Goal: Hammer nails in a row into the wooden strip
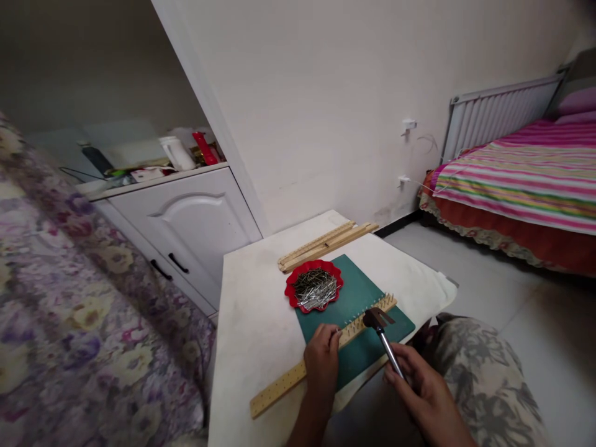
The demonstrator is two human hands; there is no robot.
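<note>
My right hand grips the handle of a claw hammer, whose dark head hovers over or beside a long wooden strip. Rows of upright nails stand in the strip's far right part, while small dots or holes mark its near left part. My left hand rests on the strip with thumb and index finger pinched, apparently around a thin nail at the end of the row. A red scalloped dish holds a pile of silver and darker nails. Under the dish and strip lies a green mat.
Several wooden strips lie at the back of the white-covered table. A white cabinet with bottles and clutter stands to the left, near a floral curtain. A bed is at the right.
</note>
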